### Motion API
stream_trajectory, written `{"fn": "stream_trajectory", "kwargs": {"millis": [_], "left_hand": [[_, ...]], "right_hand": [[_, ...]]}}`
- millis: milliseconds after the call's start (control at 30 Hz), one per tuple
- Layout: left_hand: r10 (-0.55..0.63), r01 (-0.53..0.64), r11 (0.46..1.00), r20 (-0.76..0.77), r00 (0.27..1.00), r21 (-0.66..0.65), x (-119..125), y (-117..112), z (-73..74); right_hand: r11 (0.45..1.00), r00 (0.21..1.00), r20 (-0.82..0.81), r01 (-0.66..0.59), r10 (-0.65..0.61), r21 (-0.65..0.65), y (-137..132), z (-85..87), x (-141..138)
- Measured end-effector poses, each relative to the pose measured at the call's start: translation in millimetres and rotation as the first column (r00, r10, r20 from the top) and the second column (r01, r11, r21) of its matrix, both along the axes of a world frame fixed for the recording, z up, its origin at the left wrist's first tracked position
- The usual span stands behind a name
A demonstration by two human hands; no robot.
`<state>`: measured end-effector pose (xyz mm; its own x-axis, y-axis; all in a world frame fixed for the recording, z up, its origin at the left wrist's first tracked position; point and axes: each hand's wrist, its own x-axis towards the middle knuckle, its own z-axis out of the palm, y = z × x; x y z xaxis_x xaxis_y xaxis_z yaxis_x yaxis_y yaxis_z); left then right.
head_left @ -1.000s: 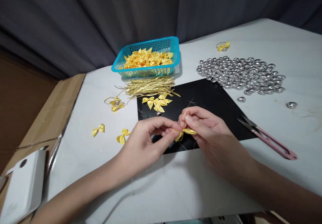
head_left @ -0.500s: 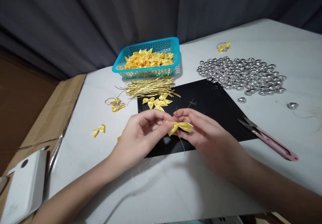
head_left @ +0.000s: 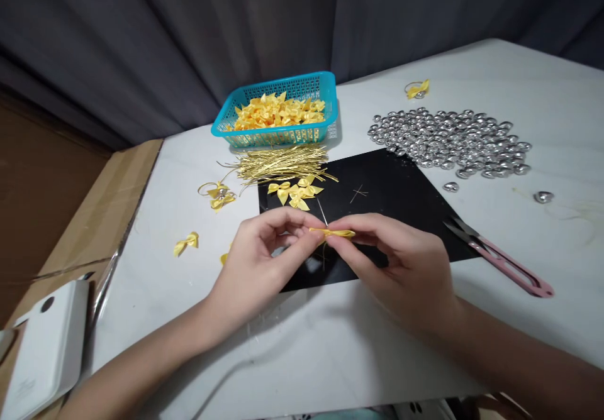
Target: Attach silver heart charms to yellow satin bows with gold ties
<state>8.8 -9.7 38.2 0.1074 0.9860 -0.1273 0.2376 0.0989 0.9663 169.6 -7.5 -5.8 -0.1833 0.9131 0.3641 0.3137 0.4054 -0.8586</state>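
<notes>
Over the black mat point(head_left: 391, 187), a yellow ribbon bow point(head_left: 340, 233) is pinched between both hands. My left hand point(head_left: 268, 250) grips its left end with thumb and fingertips. My right hand point(head_left: 401, 256) has thumb and forefinger closed on the bow from the other side. A thin straight needle point(head_left: 321, 212) sticks up from the bow between the fingertips, and fine thread hangs below. Several loose yellow bows point(head_left: 297, 192) lie just beyond my left hand, beside a bundle of gold ties point(head_left: 282, 163).
A blue basket point(head_left: 274, 132) of yellow bows stands at the back. Silver heart beads point(head_left: 448, 140) are heaped at the right, with pink-handled thread snips point(head_left: 507, 261) nearer. Finished-looking bows with beads point(head_left: 221, 196) lie left. A white device point(head_left: 50, 344) rests on cardboard point(head_left: 101, 212).
My right hand has turned, bringing its thumb onto the bow. The bow has tipped from face-on to nearly edge-on, and the needle shows more plainly above it.
</notes>
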Motion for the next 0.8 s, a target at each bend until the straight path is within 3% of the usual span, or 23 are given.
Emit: {"fn": "stream_trajectory", "kwargs": {"millis": [100, 167, 200, 300, 333, 400, 467, 633, 800], "left_hand": [[-0.031, 0.031, 1.0, -0.014, 0.999, 0.006, -1, 0, 1.6], [-0.061, 0.062, 0.998, -0.032, 0.998, 0.022, 0, -1, 2.9], [-0.076, 0.078, 0.996, -0.045, 0.996, 0.035, 0, -1, 3.5], [-0.109, 0.118, 0.989, -0.103, 0.989, 0.093, 0, -3, 4.6], [-0.111, 0.124, 0.986, -0.119, 0.987, 0.109, 0, -3, 4.7], [-0.102, 0.122, 0.983, -0.147, 0.984, 0.138, 0, -3, 4.5], [-0.085, 0.113, 0.981, -0.175, 0.981, 0.159, 1, -2, 3.7], [-0.073, 0.121, 0.967, -0.211, 0.975, 0.225, 2, -2, -0.8], [-0.095, 0.177, 0.932, -0.259, 0.961, 0.315, 3, -2, -8.5]], "right_hand": [[0.999, 1.0, -0.031, 0.001, -0.002, -0.033, 2, 2.0, 0], [0.971, 0.983, -0.17, -0.11, 0.075, -0.211, 6, 4.3, 2], [0.925, 0.956, -0.27, -0.202, 0.115, -0.322, 9, 5.4, 3], [0.704, 0.836, -0.538, -0.448, 0.11, -0.551, 16, 7.3, 5], [0.654, 0.804, -0.589, -0.485, 0.074, -0.58, 18, 7.1, 6], [0.607, 0.773, -0.635, -0.51, 0.011, -0.61, 19, 5.8, 6], [0.629, 0.768, -0.64, -0.488, -0.019, -0.605, 19, 3.9, 5], [0.805, 0.785, -0.619, -0.355, -0.019, -0.475, 15, -0.3, 0], [0.85, 0.82, -0.562, -0.219, -0.105, -0.478, 9, -1.6, -2]]}}
